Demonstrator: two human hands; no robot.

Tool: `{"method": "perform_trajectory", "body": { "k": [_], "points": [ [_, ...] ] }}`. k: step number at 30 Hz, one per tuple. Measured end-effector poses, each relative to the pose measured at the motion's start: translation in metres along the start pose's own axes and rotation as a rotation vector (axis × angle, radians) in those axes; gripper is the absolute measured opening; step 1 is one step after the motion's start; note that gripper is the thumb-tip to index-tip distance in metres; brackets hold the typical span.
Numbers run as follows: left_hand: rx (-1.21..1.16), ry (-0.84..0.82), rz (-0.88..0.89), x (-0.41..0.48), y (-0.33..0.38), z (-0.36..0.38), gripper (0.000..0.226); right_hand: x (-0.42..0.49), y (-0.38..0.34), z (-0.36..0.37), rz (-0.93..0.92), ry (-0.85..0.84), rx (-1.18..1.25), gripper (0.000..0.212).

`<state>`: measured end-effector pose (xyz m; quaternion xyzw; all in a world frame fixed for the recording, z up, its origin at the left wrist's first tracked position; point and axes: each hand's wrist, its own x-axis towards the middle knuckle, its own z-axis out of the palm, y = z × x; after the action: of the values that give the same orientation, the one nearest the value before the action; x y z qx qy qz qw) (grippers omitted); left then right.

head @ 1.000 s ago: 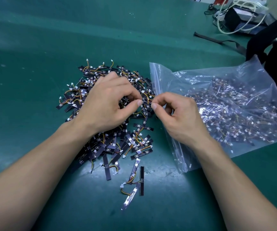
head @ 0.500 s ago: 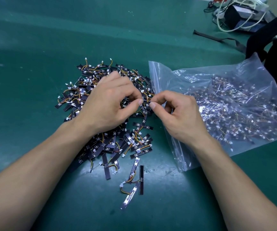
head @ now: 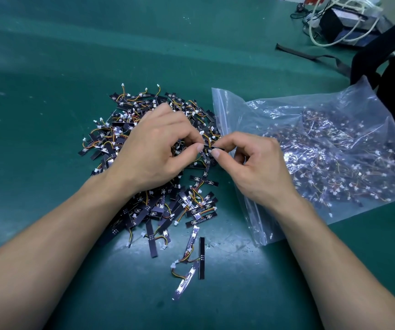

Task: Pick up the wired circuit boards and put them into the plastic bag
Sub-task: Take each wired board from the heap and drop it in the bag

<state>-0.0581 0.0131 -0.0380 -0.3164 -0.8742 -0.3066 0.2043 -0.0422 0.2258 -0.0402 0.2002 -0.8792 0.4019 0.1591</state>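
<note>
Tabletop green, circuit boards heaped, cables beyond

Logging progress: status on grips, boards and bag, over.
Left grip and right grip pinch one circuit board over the pile. Plastic bag beside it, partly filled. Nothing blocking.

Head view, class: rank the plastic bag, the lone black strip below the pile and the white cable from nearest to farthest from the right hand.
1. plastic bag, under the right hand.
2. lone black strip, nearer the person, lower left.
3. white cable, far back right.
</note>
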Motion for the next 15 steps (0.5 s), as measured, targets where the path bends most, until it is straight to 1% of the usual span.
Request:
{"method": "perform_trajectory", "body": {
  "k": [5,10,13,15],
  "points": [
    [-0.006,-0.019,0.0,-0.0005,-0.0002,-0.0025,0.015,0.001,0.0013,-0.0011,-0.041,0.013,-0.007,0.003],
    [0.012,-0.001,0.016,-0.0001,-0.0004,-0.0019,0.011,-0.0003,-0.0003,0.0007,-0.005,0.009,0.018,0.002],
    [0.017,0.019,0.016,-0.0001,-0.0011,-0.0007,0.011,-0.0005,-0.0009,0.001,0.008,0.019,0.026,0.008],
    [0.019,0.021,0.021,-0.0003,-0.001,-0.0004,0.011,-0.0002,-0.001,0.0006,0.004,0.02,0.022,0.005]
  ]
}}
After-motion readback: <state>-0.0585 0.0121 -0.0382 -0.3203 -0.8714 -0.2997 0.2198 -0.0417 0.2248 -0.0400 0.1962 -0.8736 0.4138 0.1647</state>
